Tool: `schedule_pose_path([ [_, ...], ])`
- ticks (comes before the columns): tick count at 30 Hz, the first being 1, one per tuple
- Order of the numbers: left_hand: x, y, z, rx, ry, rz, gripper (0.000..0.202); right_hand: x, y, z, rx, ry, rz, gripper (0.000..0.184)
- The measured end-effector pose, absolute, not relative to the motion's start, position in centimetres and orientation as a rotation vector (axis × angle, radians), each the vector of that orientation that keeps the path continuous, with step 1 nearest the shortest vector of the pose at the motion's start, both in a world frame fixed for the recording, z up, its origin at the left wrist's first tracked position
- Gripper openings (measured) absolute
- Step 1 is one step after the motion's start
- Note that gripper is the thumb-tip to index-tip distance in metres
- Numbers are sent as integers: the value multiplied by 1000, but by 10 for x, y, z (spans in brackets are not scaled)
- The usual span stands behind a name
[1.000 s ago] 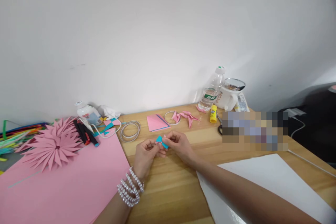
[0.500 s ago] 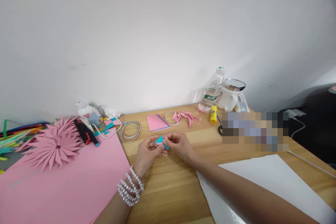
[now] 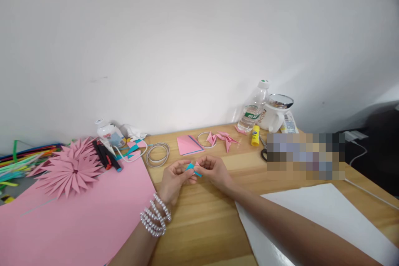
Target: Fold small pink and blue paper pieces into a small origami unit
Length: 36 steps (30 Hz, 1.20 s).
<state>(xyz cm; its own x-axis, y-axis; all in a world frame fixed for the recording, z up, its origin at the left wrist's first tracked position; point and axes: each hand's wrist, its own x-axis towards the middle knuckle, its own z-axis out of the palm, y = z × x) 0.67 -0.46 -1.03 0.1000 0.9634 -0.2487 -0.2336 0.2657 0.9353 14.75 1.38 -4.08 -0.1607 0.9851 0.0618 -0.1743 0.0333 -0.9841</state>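
Observation:
A small folded piece of blue and pink paper [image 3: 192,168] is pinched between both hands over the wooden table [image 3: 199,216]. My left hand [image 3: 175,181], with pearl bracelets on its wrist, grips the paper's left side. My right hand [image 3: 213,171] pinches its right side with thumb and fingertips. Just beyond the hands lie a pink paper square [image 3: 188,145] and a folded pink paper shape [image 3: 222,139].
A large pink sheet [image 3: 81,220] with a pink paper flower [image 3: 69,168] covers the left. Markers [image 3: 106,157], a cable coil [image 3: 157,154], a glue stick [image 3: 255,135], a water bottle [image 3: 253,107], a mug [image 3: 276,112] and scissors [image 3: 263,149] line the back. White paper [image 3: 311,216] lies right.
The hands have kept working the small paper piece, turning it slightly between the fingertips. The view has shifted a little to the left.

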Motion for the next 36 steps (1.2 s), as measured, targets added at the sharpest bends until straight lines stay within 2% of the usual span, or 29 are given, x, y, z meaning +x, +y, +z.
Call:
schedule_pose_path([
  [10, 9, -5, -8, 868, 1135, 1276, 34, 150, 10, -28, -887, -1192, 1494, 25],
  [36, 8, -4, -7, 950, 1108, 1201, 27, 153, 13, -33, -876, -1182, 1576, 24],
])
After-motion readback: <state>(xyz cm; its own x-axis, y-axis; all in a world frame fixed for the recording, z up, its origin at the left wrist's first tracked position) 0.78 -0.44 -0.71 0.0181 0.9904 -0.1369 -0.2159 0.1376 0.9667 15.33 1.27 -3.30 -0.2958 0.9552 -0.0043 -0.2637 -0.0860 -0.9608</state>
